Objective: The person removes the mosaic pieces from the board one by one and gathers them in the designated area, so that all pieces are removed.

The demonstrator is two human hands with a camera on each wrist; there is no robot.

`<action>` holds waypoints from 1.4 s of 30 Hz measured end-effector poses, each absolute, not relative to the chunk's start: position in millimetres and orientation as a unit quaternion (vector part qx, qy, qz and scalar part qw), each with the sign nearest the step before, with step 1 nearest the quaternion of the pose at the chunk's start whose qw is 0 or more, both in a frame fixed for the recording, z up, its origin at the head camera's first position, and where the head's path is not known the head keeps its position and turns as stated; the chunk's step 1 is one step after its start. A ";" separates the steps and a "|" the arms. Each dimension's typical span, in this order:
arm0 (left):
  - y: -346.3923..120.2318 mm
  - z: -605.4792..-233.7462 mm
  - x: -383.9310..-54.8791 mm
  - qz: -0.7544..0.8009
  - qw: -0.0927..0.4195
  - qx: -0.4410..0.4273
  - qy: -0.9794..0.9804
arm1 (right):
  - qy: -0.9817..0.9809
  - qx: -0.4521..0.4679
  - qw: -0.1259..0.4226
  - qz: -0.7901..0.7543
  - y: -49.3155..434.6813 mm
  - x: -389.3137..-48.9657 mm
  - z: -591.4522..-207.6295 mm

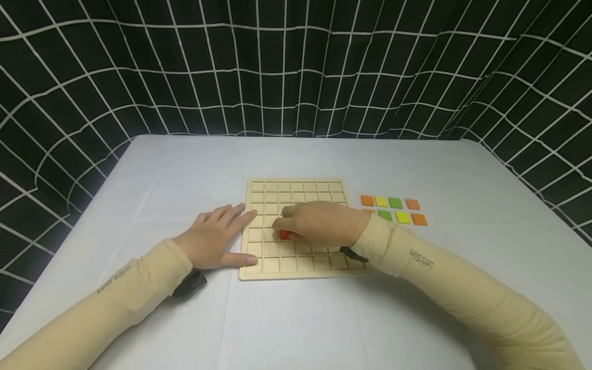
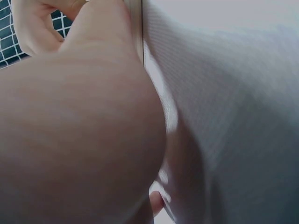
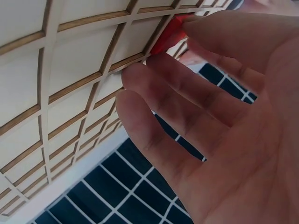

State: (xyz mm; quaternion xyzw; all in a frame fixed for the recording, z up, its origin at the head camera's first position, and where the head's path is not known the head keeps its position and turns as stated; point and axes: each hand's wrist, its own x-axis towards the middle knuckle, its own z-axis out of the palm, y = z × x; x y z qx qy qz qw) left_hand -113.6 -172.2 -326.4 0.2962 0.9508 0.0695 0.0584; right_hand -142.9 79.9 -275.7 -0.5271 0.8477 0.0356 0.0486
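A light wooden grid board with square recesses lies flat on the table. My right hand reaches over its middle and pinches a red square tile between thumb and fingers, down at one of the recesses. In the right wrist view the red tile sits tilted against the grid ridges under the thumb, the other fingertips close to the board. My left hand rests at the board's left edge with its fingers spread, thumb and fingertips over the border.
Right of the board, several square tiles lie in two rows, among them a green tile, a yellow tile and an orange tile. My right forearm passes close in front of them. A black curtain with white grid lines surrounds the white table.
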 end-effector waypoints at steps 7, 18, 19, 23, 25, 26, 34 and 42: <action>-169.0 -314.2 -106.9 0.075 0.064 0.298 0.949 | 0.837 -0.545 0.046 0.010 84.3 -143.1 -276.3; -167.0 -314.5 -106.2 0.067 0.070 0.297 0.950 | 0.838 -0.545 0.041 0.015 87.0 -141.6 -276.3; -167.0 -314.5 -106.1 0.068 0.070 0.297 0.950 | 0.836 -0.547 0.035 0.016 87.6 -141.1 -276.1; -166.8 -315.2 -106.0 0.071 0.073 0.297 0.949 | 0.835 -0.550 0.018 0.018 92.9 -138.6 -274.9; -166.8 -315.7 -106.0 0.073 0.073 0.298 0.949 | 0.837 -0.548 0.012 0.013 98.1 -137.8 -274.3; -166.7 -316.3 -106.1 0.074 0.072 0.299 0.949 | 0.839 -0.544 0.013 0.008 101.5 -137.4 -273.7; -167.8 -317.5 -104.9 0.079 0.061 0.303 0.948 | 0.847 -0.531 -0.015 -0.002 142.6 -133.7 -266.5; -169.5 -314.1 -105.7 0.066 0.059 0.302 0.949 | 0.900 -0.431 0.058 -0.028 192.1 -120.9 -259.2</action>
